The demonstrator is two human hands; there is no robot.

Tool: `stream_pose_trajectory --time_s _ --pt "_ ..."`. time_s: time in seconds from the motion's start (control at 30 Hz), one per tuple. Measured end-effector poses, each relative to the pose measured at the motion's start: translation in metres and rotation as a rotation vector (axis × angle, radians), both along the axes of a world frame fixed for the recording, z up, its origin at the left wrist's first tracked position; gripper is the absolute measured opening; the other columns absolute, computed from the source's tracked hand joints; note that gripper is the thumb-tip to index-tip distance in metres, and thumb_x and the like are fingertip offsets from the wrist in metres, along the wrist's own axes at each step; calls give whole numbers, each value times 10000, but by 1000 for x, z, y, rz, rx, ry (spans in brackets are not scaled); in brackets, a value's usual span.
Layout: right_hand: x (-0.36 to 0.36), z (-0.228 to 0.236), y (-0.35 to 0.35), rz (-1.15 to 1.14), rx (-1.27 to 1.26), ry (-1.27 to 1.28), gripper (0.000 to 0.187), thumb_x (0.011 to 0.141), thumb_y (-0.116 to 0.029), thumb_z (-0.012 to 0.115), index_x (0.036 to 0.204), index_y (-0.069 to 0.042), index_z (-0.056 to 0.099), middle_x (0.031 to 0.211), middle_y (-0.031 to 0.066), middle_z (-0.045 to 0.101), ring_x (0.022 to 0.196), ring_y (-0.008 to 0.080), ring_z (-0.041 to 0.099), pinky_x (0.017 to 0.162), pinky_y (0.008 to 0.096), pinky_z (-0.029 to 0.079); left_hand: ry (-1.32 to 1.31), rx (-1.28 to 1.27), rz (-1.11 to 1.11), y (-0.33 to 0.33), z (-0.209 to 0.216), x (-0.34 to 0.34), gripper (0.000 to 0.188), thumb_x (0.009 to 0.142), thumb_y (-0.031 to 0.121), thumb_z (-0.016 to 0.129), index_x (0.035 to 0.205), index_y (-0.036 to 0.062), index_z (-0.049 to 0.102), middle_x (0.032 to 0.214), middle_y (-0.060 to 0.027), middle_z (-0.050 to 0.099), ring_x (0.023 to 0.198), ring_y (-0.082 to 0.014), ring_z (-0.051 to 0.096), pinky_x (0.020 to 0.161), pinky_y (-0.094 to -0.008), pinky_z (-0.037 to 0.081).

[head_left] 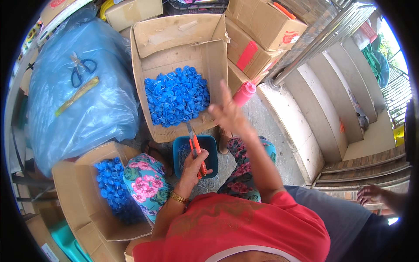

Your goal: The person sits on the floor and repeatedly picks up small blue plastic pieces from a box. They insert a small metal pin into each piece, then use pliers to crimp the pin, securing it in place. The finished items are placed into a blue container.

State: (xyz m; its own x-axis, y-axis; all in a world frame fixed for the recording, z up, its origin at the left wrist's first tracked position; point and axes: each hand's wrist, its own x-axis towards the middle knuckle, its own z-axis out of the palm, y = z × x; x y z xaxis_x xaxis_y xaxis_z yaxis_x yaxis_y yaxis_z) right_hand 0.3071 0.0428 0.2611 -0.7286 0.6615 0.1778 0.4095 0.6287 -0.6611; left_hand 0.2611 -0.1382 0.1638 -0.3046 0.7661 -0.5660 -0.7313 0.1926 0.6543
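Observation:
My left hand is closed around an orange utility knife. Its grey blade points away from me, at the near edge of a large cardboard box. A heap of small blue plastic pieces lies in that box. My right hand is raised by the box's right side, slightly blurred, fingers spread and nothing visible in it. Below the knife, between my knees, stands a dark teal bin with thin scraps inside. A second cardboard box by my left knee holds more blue pieces.
Scissors and a yellow strip lie on a large blue plastic bag at left. A pink bottle stands beside stacked cartons. Steps rise at right, where another person's hand shows.

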Motion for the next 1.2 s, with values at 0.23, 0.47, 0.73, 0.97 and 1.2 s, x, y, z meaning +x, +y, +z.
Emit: stream_pose_trajectory --time_s 0.23,0.47,0.73,0.97,1.2 --pt "-50 198 110 -208 234 -28 659 886 -299 542 1415 -84 213 831 87 682 666 201 665 572 331 515 56 -38 -48 3 -7 3 196 828 248 643 962 147 541 707 45 435 512 -51 483 546 -356 561" --pt "-71 300 164 -185 156 53 830 821 -116 539 1441 -180 -9 821 183 645 504 237 624 422 348 517 126 -26 -75 2 -14 8 234 816 254 670 960 129 534 714 29 457 505 -65 485 494 -299 517" --pt "-101 303 125 -109 303 -184 800 829 -139 556 1444 -203 49 870 203 628 524 240 624 407 358 515 165 8 -4 7 -8 12 216 825 262 651 924 87 570 709 35 496 568 -54 462 503 -230 396" --pt "-75 105 40 212 -297 100 475 877 -337 569 1260 -66 495 910 74 669 739 153 647 639 276 498 261 -12 289 4 -2 -7 263 829 279 670 954 74 563 688 31 497 517 -56 451 454 -244 383" --pt "-21 -72 -74 255 -663 -87 343 832 -373 638 884 -40 575 755 1 527 734 97 478 644 271 407 752 68 229 4 1 1 320 800 207 660 1006 -4 535 679 -72 540 513 -160 549 466 -302 433"
